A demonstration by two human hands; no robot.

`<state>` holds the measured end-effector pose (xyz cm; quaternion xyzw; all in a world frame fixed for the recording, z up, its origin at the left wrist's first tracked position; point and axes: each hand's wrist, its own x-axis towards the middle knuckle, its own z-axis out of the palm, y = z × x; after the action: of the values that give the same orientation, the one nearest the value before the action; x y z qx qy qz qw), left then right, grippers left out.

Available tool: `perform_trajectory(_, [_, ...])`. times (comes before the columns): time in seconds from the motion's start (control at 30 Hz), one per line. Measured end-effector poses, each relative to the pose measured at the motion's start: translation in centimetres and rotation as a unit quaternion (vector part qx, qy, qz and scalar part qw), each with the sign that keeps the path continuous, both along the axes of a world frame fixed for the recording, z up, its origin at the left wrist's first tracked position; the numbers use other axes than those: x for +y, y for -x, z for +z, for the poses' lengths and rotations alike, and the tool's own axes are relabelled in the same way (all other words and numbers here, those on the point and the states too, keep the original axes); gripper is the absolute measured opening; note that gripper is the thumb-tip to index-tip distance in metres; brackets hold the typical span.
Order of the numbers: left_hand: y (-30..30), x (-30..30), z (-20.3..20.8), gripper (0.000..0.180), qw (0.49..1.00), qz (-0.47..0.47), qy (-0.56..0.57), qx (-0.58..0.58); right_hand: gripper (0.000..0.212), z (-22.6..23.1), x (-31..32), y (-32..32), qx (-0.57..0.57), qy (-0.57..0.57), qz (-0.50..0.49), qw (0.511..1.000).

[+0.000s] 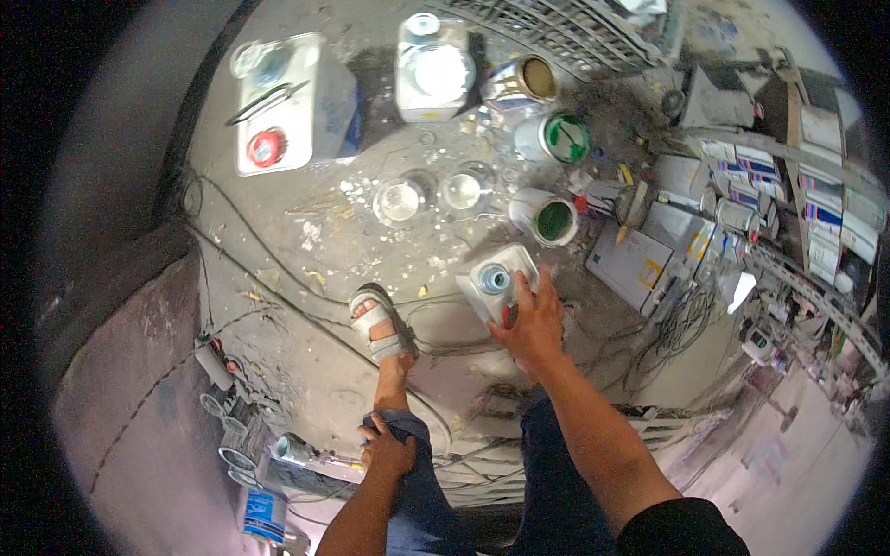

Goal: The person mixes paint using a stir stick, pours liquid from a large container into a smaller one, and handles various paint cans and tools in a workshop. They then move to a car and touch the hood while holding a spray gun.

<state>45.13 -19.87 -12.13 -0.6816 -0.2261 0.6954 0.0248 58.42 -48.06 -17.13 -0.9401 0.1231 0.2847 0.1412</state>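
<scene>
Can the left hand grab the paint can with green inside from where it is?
Probably not. The left hand rests on the knee, and the green paint can stands far off on the floor, beyond the right hand on the square canister.

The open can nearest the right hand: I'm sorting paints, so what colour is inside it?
Green. The head view shows the open can with green paint inside, just beyond the right hand.

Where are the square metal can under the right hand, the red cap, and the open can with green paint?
square metal can (482, 278): head view, top face.
red cap (266, 147): head view, centre.
green paint can (554, 221): head view, paint inside.
</scene>
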Motion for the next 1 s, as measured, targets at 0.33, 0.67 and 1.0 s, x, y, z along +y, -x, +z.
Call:
perform_trajectory(0.33, [-0.7,-2.0,-0.3,0.102,0.997,-0.075,-0.012,0.032,0.09,-2.6,-10.0,7.1,-0.07,0.031,-0.244,0.967])
perform_trajectory(0.67, [-0.3,-2.5,-1.5,0.103,0.987,-0.153,-0.022,0.05,0.088,-8.4,-16.1,4.8,-0.154,0.071,-0.257,0.951])
perform_trajectory(1.0, [-1.7,-5.3,-0.2,0.103,0.985,-0.159,-0.033,0.065,0.087,-12.6,-16.9,5.9,-0.187,0.1,-0.207,0.955])
